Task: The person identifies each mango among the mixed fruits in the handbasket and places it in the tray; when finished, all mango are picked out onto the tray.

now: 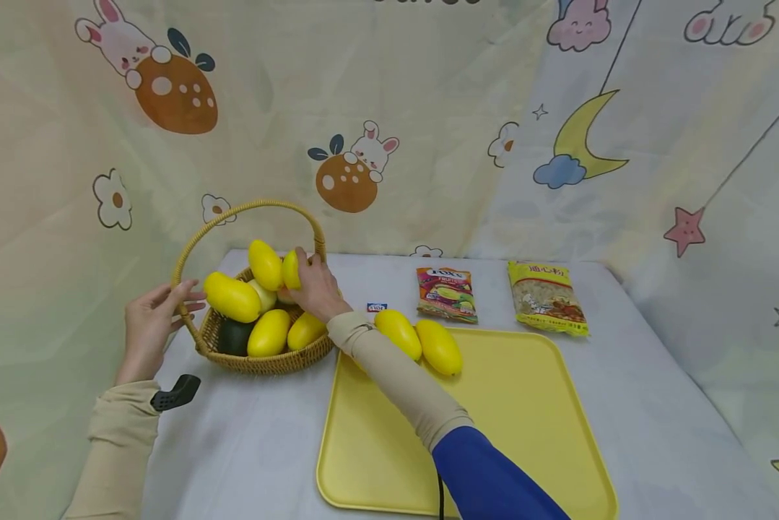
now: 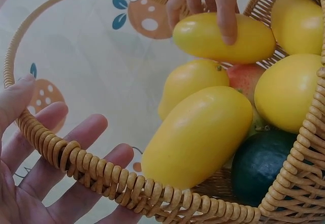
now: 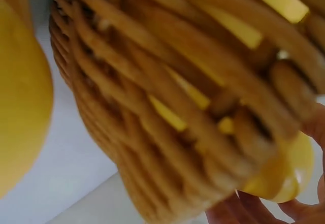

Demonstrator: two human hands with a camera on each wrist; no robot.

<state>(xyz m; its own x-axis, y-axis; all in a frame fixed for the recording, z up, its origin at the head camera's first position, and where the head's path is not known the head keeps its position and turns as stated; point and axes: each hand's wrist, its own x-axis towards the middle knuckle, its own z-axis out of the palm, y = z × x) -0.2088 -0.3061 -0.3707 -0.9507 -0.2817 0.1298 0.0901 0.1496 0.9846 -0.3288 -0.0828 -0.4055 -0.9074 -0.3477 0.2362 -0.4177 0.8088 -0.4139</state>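
Observation:
A wicker basket (image 1: pixel 268 367) with a tall arched handle stands at the left, holding several yellow mangoes and a dark green fruit (image 1: pixel 234 337). Over its far right side my right hand (image 1: pixel 320 287) grips a yellow mango (image 1: pixel 290 270), with fingers over it in the left wrist view. Around the left foot of the handle, my left hand (image 1: pixel 147 326) has its fingers spread behind the wicker and its thumb in front, not closed round it. A reddish fruit (image 2: pixel 246 81) shows under the held mango. In the right wrist view the basket wall (image 3: pixel 167 107) hides most of the right hand.
A yellow tray (image 1: pixel 525 433) lies right of the basket, under my right forearm. Two mangoes (image 1: pixel 439 347) rest at its far left edge. Behind it are a candy bag (image 1: pixel 447 295), a yellow pasta bag (image 1: pixel 548 297) and a small blue packet (image 1: pixel 377 308). A printed cloth hangs behind.

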